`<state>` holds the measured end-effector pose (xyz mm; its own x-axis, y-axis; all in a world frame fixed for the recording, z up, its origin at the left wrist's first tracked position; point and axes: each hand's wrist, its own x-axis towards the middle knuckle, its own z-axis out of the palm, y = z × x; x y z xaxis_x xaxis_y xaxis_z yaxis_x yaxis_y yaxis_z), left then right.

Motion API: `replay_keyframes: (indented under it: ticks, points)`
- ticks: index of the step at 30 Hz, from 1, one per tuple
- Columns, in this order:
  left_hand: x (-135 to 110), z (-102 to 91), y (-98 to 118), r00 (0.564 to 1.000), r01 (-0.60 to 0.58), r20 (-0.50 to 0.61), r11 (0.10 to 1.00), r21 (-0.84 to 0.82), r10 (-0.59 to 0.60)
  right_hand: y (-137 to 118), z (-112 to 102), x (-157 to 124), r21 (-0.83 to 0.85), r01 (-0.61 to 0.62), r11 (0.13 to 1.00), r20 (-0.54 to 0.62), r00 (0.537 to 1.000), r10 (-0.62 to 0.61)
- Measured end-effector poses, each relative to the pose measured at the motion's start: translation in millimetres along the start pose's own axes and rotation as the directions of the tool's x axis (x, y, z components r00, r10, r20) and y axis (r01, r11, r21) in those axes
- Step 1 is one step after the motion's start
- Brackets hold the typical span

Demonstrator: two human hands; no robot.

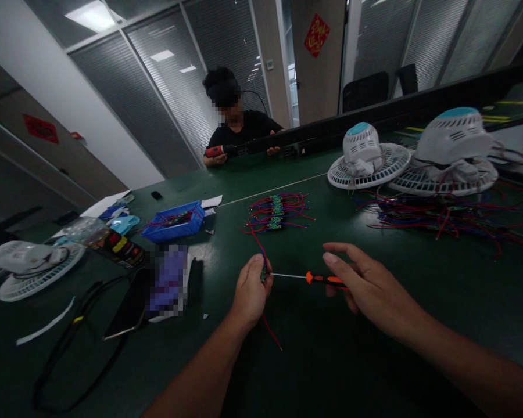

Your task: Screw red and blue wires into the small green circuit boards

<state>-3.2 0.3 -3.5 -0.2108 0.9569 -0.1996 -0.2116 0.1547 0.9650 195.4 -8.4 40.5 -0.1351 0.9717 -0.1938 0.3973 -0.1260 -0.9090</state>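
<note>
My left hand [249, 290] is closed on a small green circuit board [264, 274], mostly hidden by the fingers. Red and blue wires [260, 247] rise from the board, and a red wire [272, 334] hangs below the hand. An orange and black screwdriver [325, 280] lies level in my right hand [366, 284], its handle end hidden by the fingers. Its thin shaft reaches left to the board; whether the tip touches a screw is too small to tell. Just beyond my hands, a row of green circuit boards [276, 211] with red and blue wires lies on the green table [314, 371].
A blue tray [174, 235] with wired parts stands left. Near it are a bottle [121, 244], a phone [128, 305] and a black cable [54, 363]. White fan parts [366, 165] and wire bundles [444, 215] lie right. Across the table, a person [239, 125] holds a red and black tool [218, 151].
</note>
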Motion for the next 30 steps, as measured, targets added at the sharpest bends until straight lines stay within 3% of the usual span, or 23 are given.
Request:
replay_keyframes:
  ticks: [7,15,30]
  points:
    - [0.7,0.0,-0.8,1.000,-0.001,0.002,1.000,-0.020,0.001,4.1,-2.7,4.2,-0.134,0.034,0.990,-0.009,0.999,-0.035]
    - [0.4,-0.7,0.0,1.000,-0.010,0.003,1.000,0.007,0.010,1.0,-0.3,3.6,-0.032,0.028,0.999,-0.074,0.997,-0.030]
    - [0.7,-0.3,-0.4,1.000,-0.012,0.006,1.000,-0.007,0.012,1.1,-1.4,1.7,-0.023,0.095,0.995,-0.144,0.985,-0.097]
